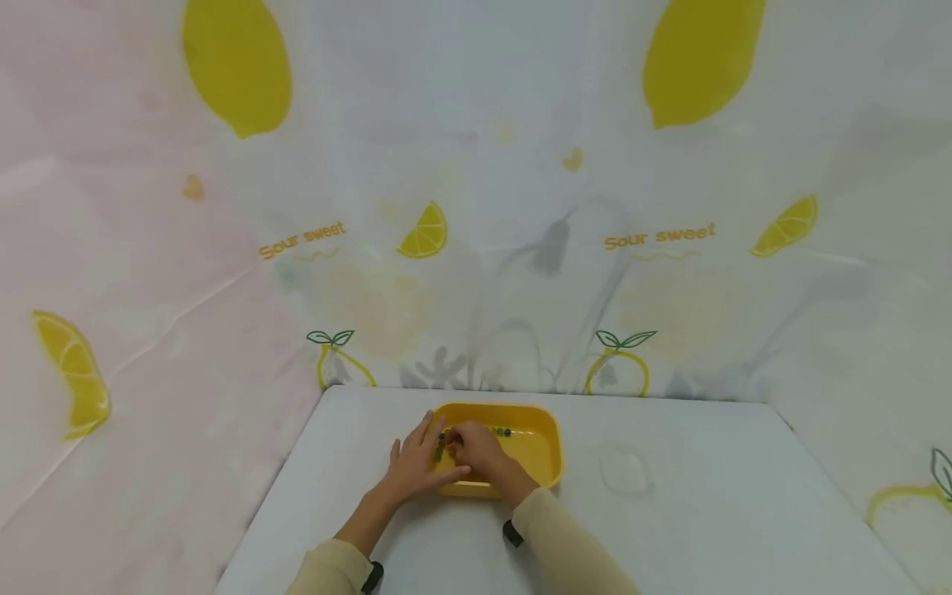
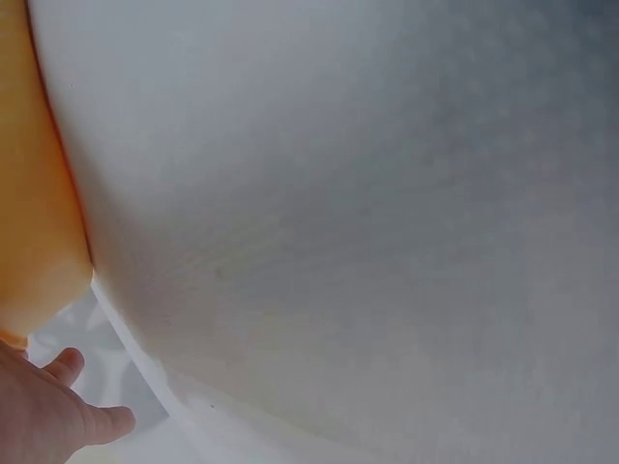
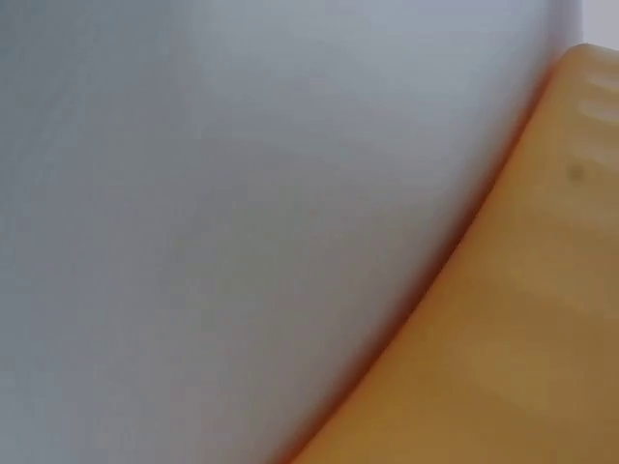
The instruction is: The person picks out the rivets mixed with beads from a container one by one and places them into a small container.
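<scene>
A yellow plastic tray (image 1: 549, 450) sits on the white table, with small dark green, marble-like balls (image 1: 503, 432) lined along its far inner wall. More of these balls (image 1: 439, 452) lie along the left inner wall. My left hand (image 1: 416, 467) rests at the tray's left side, fingers spread and thumb across the near left corner. Inside the tray, my right hand (image 1: 479, 450) reaches to the left-end balls with bent fingers bunched together; whether it pinches one is hidden. The left wrist view catches part of the left hand (image 2: 48, 416) beside the tray (image 2: 39, 193).
The white table (image 1: 684, 496) stretches to both sides of the tray. A faint rounded outline (image 1: 626, 471) shows on its surface to the right. Behind stands a lemon-printed backdrop (image 1: 506, 314). In the right wrist view only tray wall (image 3: 522, 319) and table appear.
</scene>
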A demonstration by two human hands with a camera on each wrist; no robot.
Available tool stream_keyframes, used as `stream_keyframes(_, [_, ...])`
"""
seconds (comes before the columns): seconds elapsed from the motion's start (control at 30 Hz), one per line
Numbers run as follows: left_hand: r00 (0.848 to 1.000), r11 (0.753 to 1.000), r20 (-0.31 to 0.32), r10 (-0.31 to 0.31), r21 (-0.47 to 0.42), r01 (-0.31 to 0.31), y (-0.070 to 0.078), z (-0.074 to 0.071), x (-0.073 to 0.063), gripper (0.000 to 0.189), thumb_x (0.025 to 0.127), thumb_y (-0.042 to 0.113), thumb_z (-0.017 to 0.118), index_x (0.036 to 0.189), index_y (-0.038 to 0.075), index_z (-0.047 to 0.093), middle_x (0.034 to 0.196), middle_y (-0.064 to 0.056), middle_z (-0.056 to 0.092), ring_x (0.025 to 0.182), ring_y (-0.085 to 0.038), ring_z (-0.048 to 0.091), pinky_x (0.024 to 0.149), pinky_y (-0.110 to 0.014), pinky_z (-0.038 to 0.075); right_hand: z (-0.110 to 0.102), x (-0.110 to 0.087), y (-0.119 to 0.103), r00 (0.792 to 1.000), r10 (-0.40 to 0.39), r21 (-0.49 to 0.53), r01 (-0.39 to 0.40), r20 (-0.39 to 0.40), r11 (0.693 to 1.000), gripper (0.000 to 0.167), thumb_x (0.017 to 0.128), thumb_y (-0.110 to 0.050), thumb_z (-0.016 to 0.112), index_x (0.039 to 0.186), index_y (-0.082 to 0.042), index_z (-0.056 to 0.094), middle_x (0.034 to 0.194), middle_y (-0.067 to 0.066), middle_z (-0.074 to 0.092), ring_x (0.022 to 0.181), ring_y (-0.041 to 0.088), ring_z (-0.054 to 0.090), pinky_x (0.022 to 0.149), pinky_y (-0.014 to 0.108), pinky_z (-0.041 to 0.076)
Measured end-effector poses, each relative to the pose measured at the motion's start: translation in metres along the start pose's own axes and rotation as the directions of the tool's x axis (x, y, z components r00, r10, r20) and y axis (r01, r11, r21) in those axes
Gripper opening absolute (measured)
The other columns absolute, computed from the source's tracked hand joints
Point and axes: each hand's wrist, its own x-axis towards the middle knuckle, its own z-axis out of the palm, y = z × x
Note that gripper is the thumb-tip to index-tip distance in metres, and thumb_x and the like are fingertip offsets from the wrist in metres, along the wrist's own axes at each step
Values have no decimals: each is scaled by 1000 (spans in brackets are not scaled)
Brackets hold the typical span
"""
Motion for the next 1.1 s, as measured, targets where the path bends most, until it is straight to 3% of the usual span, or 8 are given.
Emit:
stream_keyframes(0.23, [1000, 1000, 11, 4, 20, -4, 3, -2, 4, 104, 80, 66, 68, 158, 14, 25, 165, -14, 19, 146, -41, 27, 108, -77, 14, -13, -1, 5, 1000, -9, 85, 11, -26, 996, 13, 92, -3, 64, 96, -2, 76, 94, 7, 75, 86, 20, 68, 79, 33, 57])
stream_keyframes(0.43, [1000, 1000, 4, 21, 3, -21, 4, -3, 5, 102, 81, 64, 69, 158, 14, 24, 165, -15, 19, 145, -43, 29, 107, -77, 16, -32, -1, 12, 993, -33, 103, 45, -114, 994, 11, 94, -10, 66, 96, -4, 75, 92, 6, 74, 78, 15, 65, 69, 27, 54])
stream_keyframes(0.63, [1000, 1000, 3, -11, -3, 11, 2, 0, 6, 101, 81, 68, 66, 158, 17, 25, 165, -13, 17, 146, -42, 28, 109, -76, 15, -50, -3, 18, 973, -112, 99, 135, -203, 986, 7, 90, -7, 70, 92, -4, 76, 86, 7, 74, 73, 16, 67, 65, 23, 54])
stream_keyframes(0.93, [999, 999, 23, -34, -13, 34, 5, -3, -1, 104, 80, 68, 67, 158, 16, 24, 165, -14, 18, 147, -41, 26, 110, -75, 14, -69, -19, 26, 962, -128, 122, 161, -241, 979, 7, 88, -5, 72, 91, 0, 76, 86, 11, 75, 75, 22, 69, 67, 27, 55])
stream_keyframes(1.1, [999, 999, 24, -37, -10, 38, 6, -4, -3, 104, 80, 68, 66, 158, 16, 24, 165, -14, 17, 147, -41, 26, 110, -74, 14, -87, -26, 29, 969, -93, 109, 121, -227, 987, 7, 88, -8, 73, 91, -2, 77, 85, 7, 74, 76, 20, 69, 68, 29, 56])
